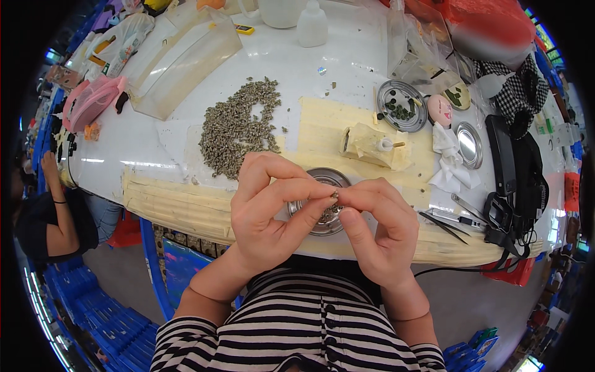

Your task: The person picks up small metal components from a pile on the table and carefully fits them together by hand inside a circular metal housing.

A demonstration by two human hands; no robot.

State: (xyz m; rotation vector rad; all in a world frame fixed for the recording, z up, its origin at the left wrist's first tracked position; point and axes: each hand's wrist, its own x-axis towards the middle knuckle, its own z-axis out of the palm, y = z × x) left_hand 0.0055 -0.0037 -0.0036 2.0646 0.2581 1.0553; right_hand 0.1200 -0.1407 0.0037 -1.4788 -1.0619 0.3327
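Note:
Over a round metal dish (334,177), my left hand (269,208) is closed in a pinch, a small greyish metal part (335,194) between its thumb and index fingertip. My right hand (384,232) meets it from the other side, fingers curled. Its index fingertip presses on the same part and its thumb sits just below. The part is tiny and partly covered, so its exact kind does not show. More small pieces lie in the dish, half hidden by my fingers. Beyond my left hand spreads a pile of similar small metal parts (232,133).
A taped yellowish block (365,147) with a peg stands ahead. Rightward are a metal plate of dark green pieces (403,121), tweezers (443,226), a utility knife (455,217) and a black bag (502,161). A clear tray (186,68) and pink fan (93,102) lie left; another person (59,214) sits there.

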